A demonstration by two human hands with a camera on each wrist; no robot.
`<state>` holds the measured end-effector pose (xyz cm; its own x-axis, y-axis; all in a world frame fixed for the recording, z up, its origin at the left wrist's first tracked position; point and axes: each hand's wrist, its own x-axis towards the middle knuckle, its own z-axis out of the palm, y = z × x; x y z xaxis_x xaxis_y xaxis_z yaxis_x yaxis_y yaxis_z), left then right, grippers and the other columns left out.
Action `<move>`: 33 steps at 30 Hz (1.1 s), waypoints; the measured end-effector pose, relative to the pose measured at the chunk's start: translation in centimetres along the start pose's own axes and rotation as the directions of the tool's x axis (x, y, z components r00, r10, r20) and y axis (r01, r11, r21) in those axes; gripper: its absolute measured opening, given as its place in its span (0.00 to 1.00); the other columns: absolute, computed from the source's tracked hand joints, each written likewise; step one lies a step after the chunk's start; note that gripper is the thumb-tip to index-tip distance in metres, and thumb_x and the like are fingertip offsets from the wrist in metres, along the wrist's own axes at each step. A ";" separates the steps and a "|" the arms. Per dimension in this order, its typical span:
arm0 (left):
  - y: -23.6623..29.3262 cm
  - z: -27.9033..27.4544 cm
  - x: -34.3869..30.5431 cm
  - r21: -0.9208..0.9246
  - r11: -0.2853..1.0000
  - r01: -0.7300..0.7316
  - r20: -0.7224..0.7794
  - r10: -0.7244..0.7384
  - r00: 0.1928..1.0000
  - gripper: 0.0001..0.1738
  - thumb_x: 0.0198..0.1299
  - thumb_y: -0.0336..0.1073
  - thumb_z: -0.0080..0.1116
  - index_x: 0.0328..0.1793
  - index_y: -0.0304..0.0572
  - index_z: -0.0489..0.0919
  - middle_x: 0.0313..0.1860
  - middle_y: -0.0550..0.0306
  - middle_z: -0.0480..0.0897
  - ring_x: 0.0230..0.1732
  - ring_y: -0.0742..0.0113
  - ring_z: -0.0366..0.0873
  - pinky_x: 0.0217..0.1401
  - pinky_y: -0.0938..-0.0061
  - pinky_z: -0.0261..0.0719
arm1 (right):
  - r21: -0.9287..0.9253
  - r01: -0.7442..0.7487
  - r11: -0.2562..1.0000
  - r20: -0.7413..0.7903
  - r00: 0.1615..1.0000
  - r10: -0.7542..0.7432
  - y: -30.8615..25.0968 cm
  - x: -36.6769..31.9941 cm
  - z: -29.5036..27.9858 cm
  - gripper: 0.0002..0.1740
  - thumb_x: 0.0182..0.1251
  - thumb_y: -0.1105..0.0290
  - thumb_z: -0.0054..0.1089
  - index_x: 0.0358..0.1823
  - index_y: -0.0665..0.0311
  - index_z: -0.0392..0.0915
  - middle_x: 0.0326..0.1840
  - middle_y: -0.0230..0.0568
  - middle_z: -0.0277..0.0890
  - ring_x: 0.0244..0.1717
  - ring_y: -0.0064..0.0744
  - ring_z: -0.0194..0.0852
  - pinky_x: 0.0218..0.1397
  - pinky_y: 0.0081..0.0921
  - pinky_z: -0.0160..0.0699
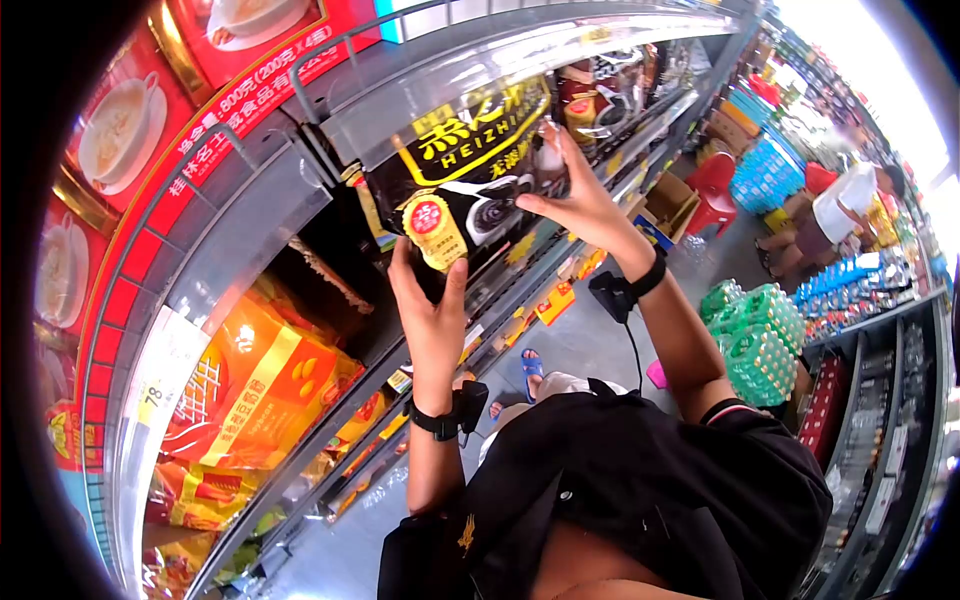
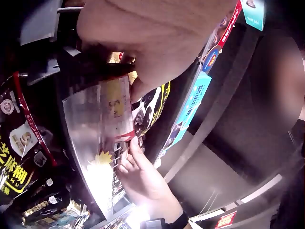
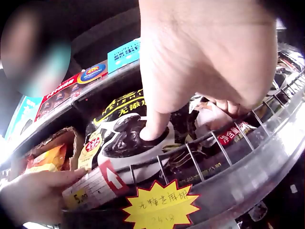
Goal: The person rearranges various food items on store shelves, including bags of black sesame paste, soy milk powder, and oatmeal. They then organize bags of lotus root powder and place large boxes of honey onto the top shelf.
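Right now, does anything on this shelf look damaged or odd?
Yes: the cardboard box just left of the black bag has a ragged edge, as if roughly torn open.

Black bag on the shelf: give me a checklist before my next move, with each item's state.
1. Printed side out: ok, the black bag shows its lettering.
2. Right hand on the bag: ok, thumb on its front.
3. Left hand gripping the bag: cannot tell; its thumb is at the price tag.
4. Clear of the wire rail: not ok, wires cross before its lower part.
5. Back undamaged: cannot tell, hidden.
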<state>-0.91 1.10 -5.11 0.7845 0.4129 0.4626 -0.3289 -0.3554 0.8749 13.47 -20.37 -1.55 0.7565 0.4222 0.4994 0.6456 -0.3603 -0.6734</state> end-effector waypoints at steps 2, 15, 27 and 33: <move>-0.8 0.2 -0.1 0.008 1.000 -0.006 0.005 0.006 1.000 0.40 0.69 0.38 0.68 0.78 0.24 0.61 0.71 0.36 0.70 0.73 0.48 0.69 0.78 0.61 0.63 | -0.031 -0.023 0.999 -0.013 1.000 0.022 0.0 -0.1 0.1 0.61 0.65 0.62 0.77 0.85 0.72 0.39 0.89 0.50 0.45 0.88 0.38 0.40 0.83 0.31 0.53; 0.9 0.9 0.2 -0.051 0.993 0.111 -0.098 -0.116 0.988 0.41 0.64 0.29 0.72 0.78 0.25 0.62 0.71 0.40 0.72 0.73 0.55 0.69 0.80 0.63 0.59 | -0.070 0.138 0.988 0.033 0.990 -0.136 0.8 0.0 -0.7 0.75 0.58 0.55 0.82 0.84 0.74 0.24 0.88 0.61 0.42 0.88 0.46 0.41 0.88 0.36 0.41; 3.7 4.2 1.0 0.152 0.968 0.200 -0.331 -0.141 0.933 0.36 0.64 0.27 0.70 0.77 0.37 0.67 0.67 0.41 0.76 0.66 0.53 0.77 0.65 0.60 0.82 | -0.090 0.242 0.966 0.133 0.964 -0.230 4.2 2.6 -1.9 0.64 0.62 0.46 0.75 0.82 0.78 0.43 0.83 0.74 0.46 0.80 0.67 0.55 0.81 0.45 0.63; 3.6 11.2 -0.8 0.884 0.390 0.258 -0.455 0.593 0.664 0.33 0.66 0.35 0.71 0.73 0.35 0.70 0.73 0.45 0.71 0.68 0.51 0.75 0.62 0.58 0.85 | 0.245 0.301 0.922 0.158 0.926 -0.344 9.9 2.3 -12.1 0.37 0.69 0.63 0.69 0.75 0.68 0.65 0.65 0.54 0.75 0.59 0.51 0.82 0.58 0.40 0.84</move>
<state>3.16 -9.94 -3.94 0.0868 0.4454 0.8911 0.5388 -0.7734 0.3341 22.87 -33.00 -0.50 0.4618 0.6460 0.6078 0.7970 -0.0015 -0.6040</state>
